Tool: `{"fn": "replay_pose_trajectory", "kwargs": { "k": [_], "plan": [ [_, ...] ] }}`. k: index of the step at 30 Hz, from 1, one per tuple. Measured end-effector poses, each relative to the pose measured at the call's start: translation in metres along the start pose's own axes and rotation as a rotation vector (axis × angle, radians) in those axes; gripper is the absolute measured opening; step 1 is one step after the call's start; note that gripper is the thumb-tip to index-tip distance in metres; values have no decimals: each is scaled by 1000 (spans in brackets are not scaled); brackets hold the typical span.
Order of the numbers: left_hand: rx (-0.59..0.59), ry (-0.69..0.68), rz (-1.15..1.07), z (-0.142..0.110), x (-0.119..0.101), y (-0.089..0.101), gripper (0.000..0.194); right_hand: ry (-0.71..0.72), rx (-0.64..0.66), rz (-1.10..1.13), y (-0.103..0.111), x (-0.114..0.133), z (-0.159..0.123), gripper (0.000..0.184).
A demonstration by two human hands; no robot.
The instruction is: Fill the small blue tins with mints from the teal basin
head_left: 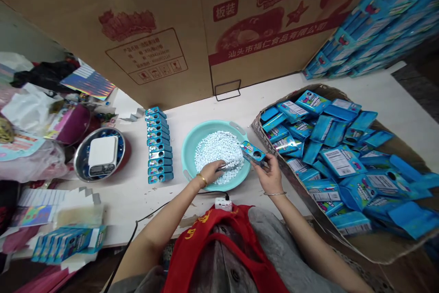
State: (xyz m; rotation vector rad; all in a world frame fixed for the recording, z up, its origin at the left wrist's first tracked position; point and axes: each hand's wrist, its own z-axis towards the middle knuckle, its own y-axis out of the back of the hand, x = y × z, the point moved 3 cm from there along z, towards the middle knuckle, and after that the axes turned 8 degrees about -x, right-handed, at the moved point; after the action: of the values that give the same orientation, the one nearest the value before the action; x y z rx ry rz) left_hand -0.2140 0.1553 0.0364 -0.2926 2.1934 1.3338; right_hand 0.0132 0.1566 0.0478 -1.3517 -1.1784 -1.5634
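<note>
A turquoise plastic basin (187,149) on the white table holds a heap of small pale-blue candies (219,144). My left hand (211,172) is closed on a small clear scoop (227,165), whose exact shape is hard to make out, down among the candies. Over the basin's right rim, my right hand (269,175) grips a small blue candy box (254,150) with a dark round hole in its face and its near end tilted toward me. To the left of the basin, several like boxes (160,148) stand in a column, pale candies showing at some of them.
At right, a cut-down carton (288,178) is heaped with blue boxes. Large brown cartons (151,18) line the back. More blue boxes (363,32) are stacked far right. A metal bowl (125,151) with a white device (103,153) stands left, beside bags and card sheets.
</note>
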Motion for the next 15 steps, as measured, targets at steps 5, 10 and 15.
{"fn": "replay_pose_trajectory", "kwargs": {
  "k": [5,10,15],
  "plan": [
    [-136,-145,-147,-20,-17,59,29,65,11,-81,1,-1,2,35],
    [-86,-203,174,-36,-67,115,27,251,120,-187,-13,11,-2,31],
    [-5,-136,635,-41,-117,132,21,361,218,-171,-32,20,-14,31]
  ]
}}
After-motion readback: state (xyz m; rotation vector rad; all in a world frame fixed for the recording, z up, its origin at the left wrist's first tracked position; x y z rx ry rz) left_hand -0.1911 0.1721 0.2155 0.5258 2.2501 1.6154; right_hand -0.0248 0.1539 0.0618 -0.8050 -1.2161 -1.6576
